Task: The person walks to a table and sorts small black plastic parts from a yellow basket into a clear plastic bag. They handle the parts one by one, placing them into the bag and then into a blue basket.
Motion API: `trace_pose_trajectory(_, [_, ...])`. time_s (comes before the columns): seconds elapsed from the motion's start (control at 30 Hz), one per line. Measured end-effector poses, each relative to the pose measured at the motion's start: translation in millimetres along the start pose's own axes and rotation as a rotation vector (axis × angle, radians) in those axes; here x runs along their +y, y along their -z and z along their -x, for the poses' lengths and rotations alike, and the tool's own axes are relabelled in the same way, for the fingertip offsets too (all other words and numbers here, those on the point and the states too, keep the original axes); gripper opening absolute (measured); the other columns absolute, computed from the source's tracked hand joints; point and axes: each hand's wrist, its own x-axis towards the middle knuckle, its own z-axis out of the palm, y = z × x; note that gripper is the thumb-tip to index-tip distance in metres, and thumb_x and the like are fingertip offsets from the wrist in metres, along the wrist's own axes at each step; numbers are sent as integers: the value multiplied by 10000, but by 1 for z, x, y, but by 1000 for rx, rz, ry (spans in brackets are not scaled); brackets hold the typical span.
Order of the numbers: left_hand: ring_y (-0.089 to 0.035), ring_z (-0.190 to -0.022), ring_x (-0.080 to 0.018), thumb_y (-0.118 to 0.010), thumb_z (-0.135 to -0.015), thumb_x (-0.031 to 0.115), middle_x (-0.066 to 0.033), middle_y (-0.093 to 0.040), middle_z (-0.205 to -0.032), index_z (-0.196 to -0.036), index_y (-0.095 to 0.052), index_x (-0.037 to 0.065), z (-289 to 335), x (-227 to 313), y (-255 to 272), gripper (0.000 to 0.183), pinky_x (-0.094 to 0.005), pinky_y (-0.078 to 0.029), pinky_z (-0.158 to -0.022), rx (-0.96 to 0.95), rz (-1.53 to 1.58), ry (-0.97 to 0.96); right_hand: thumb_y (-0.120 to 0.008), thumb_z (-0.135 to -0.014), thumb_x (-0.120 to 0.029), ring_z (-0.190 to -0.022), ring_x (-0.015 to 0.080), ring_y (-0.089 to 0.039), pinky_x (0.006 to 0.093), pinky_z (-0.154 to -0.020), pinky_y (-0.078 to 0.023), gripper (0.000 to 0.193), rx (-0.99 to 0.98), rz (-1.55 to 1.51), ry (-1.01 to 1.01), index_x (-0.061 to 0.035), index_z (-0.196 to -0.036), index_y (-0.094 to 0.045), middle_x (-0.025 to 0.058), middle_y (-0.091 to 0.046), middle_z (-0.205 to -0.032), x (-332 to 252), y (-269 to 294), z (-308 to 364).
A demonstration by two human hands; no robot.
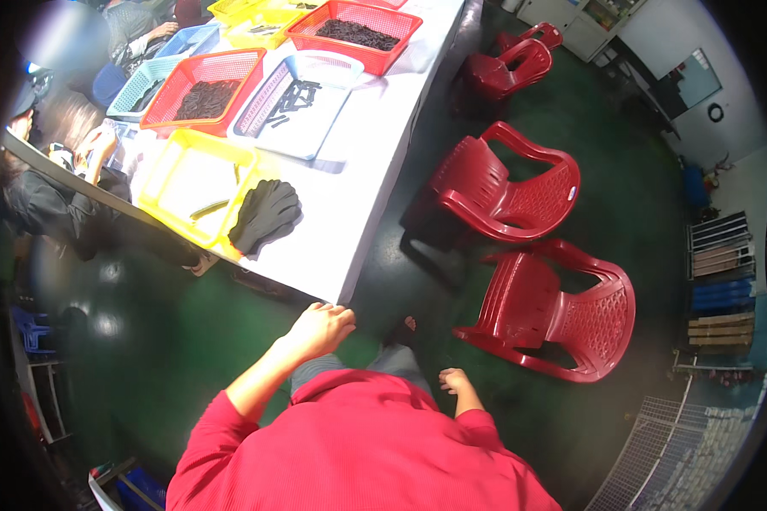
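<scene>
My left hand (320,330) is just in front of the near corner of the white-covered table (337,247), its fingers curled in with nothing visible in them. Whether it touches the table edge I cannot tell. Low at my side hangs my right hand (453,380), small in view, its fingers curled and nothing seen in it. Nearest on the table is a pair of black gloves (267,213), lying against a yellow plastic basket (198,181) that holds a few thin pieces. Behind stands a pale blue tray (320,128) with dark strips.
Red baskets (203,94) of dark pieces fill the table's far part. People sit along its left side, one in dark clothing (55,204). Red plastic armchairs (528,183) line the right; the nearest, a stack (562,311), stands close to my right hand. Wire racks (648,451) are at lower right.
</scene>
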Motion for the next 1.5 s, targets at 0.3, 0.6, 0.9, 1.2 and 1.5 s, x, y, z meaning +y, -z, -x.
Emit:
trace_pose_trajectory(0.3, [-548,-1001,-259,-548,-850,239,-86,-579,-1050,-1062,-562,70,-127,105,-14,271,-388,-409,-879,-93,144,-97,-503,-865,-110,-603,114,-589,256,-486,-419,234,185,-332,368,-75,-1084,-577,36,-631,-811,-53,183,-90])
trace_pose_trajectory(0.6, [-537,-1028,-241,-523,-869,249,-68,-573,-1082,-1084,-567,100,-172,40,7,266,-370,-414,-870,-51,52,348,-518,-879,-143,-663,112,-588,257,-513,-430,223,-16,41,329,-105,-1092,-572,13,-625,-841,-188,204,-117])
trace_pose_trajectory(0.9, [-539,-1019,-228,-575,-829,258,-46,-571,-1068,-1056,-577,113,-276,-34,73,270,-395,-414,-856,125,48,341,-556,-830,-105,-668,179,-629,286,-557,-480,260,28,221,398,-26,-1074,-602,101,-654,-845,-367,260,-126])
trace_pose_trajectory(1.2, [-541,-1003,-269,-556,-838,219,-84,-576,-1037,-1080,-546,95,-259,-109,137,272,-428,-416,-840,445,76,564,-571,-828,-104,-724,135,-615,261,-652,-496,237,64,449,1054,0,-1039,-599,86,-642,-803,-611,250,-89])
trace_pose_trajectory(1.5, [-596,-797,-316,-584,-771,72,-128,-627,-848,-904,-613,33,-241,-140,136,142,-403,-469,-698,829,340,904,-548,-854,-108,-737,135,-618,262,-677,-483,229,-298,458,1524,9,-1044,-598,97,-652,-821,-878,156,36])
